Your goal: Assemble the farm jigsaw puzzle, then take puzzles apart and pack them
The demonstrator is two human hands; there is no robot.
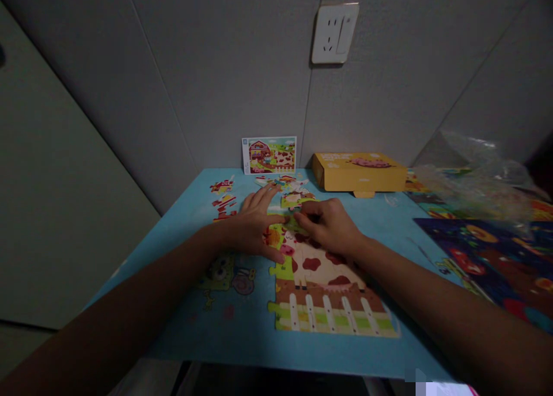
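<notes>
Fingers spread wide and palm down, the left hand [254,220] lies across the left edge of a flat jigsaw [330,275], with nothing visible in its grasp. Curled inward, the right hand [330,226] brings thumb and forefinger together over the jigsaw's upper part; whether a piece is pinched there, I cannot tell.

From the left, loose red-and-yellow pieces [223,208] with knobbed outlines lie on the smooth pale-blue tabletop [246,341], beyond a faded cartoon print [222,272]. Behind the left fingertips stands a thin, rectangular picture card [272,155], leaning against the matt grey wall [233,68]. The jigsaw lies near the front edge: interlocked pieces showing a brown-blotched cow above white pickets, its left side knobbed, its bottom straight. Farther right sits a yellow box [360,174], crisp-edged and oblong, then crumpled, glossy clear plastic [479,177] and a flat dark-blue picture sheet [496,263].
</notes>
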